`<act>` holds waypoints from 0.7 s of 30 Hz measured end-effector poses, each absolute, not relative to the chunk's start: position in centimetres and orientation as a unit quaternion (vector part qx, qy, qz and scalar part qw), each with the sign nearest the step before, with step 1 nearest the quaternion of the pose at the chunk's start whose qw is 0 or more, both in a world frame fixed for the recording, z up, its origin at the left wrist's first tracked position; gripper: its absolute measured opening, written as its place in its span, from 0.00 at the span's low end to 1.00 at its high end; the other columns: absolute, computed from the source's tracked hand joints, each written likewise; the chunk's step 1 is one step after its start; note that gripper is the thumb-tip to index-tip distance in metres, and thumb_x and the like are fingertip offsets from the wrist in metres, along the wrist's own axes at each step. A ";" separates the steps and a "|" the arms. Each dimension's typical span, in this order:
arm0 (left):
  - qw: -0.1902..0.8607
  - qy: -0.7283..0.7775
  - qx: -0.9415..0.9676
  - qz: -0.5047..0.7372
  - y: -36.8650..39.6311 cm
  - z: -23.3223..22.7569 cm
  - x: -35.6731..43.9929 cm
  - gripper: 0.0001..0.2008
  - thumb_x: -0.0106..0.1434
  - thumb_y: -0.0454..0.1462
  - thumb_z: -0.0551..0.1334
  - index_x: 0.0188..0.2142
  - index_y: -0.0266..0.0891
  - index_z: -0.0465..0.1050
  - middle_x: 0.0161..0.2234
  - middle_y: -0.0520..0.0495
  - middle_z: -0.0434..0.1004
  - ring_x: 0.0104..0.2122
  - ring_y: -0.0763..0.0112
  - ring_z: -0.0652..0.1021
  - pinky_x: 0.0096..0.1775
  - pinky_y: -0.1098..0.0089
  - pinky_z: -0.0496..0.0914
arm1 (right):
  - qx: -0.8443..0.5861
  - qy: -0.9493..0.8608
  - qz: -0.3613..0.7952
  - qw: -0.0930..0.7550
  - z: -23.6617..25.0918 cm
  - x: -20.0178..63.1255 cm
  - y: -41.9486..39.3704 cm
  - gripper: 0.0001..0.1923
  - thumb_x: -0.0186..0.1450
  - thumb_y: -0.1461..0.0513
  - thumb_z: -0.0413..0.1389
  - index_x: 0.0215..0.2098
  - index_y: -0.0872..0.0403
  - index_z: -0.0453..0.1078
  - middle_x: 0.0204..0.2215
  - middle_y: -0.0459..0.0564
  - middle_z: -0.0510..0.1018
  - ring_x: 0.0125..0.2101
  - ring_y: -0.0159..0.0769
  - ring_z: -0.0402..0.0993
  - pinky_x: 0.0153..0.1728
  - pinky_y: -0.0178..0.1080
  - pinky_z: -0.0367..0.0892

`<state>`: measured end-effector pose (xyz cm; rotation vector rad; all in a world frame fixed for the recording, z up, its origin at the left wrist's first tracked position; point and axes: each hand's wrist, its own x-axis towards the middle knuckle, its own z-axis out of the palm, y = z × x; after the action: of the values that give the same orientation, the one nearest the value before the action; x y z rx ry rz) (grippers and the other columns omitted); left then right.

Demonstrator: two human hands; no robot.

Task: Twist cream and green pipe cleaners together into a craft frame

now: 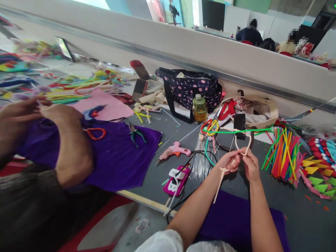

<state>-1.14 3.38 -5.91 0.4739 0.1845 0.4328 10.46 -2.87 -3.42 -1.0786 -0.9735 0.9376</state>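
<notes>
Both of my hands are raised over the table's right half, close together, with fingers pinched. Between them is a cream pipe cleaner (pixel 247 145), bent into an open loop above my fingertips. My left hand (pixel 230 163) grips it from the left, and my right hand (pixel 251 167) pinches it from the right. Another cream length (pixel 219 185) hangs down by my left wrist, and a thin wire rises beside it. Just beyond my hands, a long green pipe cleaner (pixel 223 132) stretches crosswise. The exact spot where the fingertips meet is partly hidden.
Left of my hands are clear thin sticks (pixel 200 157), a pink glue gun (pixel 174 152) and a magenta case (pixel 177 182). Colourful pipe cleaners (pixel 285 154) are bundled at right. Behind stand a bottle (pixel 200 111) and a dotted bag (pixel 189 87). A co-worker's arm (pixel 70 140) reaches in from the left.
</notes>
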 end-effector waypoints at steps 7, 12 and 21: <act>0.938 0.092 0.230 0.240 3.2 -5.4 -1.3 0.21 0.66 0.43 0.54 0.23 0.30 0.72 0.12 0.52 0.63 0.07 0.84 0.54 0.12 0.78 0.54 | -0.530 -0.553 0.254 0.591 -2.8 10.8 -2.8 0.08 0.64 0.58 0.54 0.34 0.50 0.76 0.39 0.51 0.72 0.46 0.42 0.67 0.50 0.44 0.60; 0.925 0.081 0.272 0.253 3.1 -5.4 -1.5 0.11 0.58 0.39 0.64 0.30 0.29 0.73 0.15 0.54 0.66 0.08 0.86 0.55 0.13 0.80 0.55 | -0.581 -0.548 0.157 0.581 -3.4 11.0 -2.7 0.10 0.65 0.56 0.53 0.33 0.51 0.74 0.38 0.51 0.72 0.43 0.40 0.70 0.46 0.43 0.64; 0.907 0.103 0.312 0.264 3.2 -6.0 -1.4 0.16 0.54 0.43 0.68 0.32 0.30 0.74 0.19 0.51 0.71 0.12 0.79 0.67 0.16 0.76 0.64 | -0.598 -0.390 0.253 0.653 -3.4 9.6 -3.0 0.12 0.60 0.55 0.59 0.37 0.54 0.74 0.32 0.49 0.80 0.29 0.35 0.74 0.28 0.36 0.67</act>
<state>-1.44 3.22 -6.04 0.6440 0.2123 0.5458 9.60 -3.01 -3.38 -1.3569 -0.8856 0.5748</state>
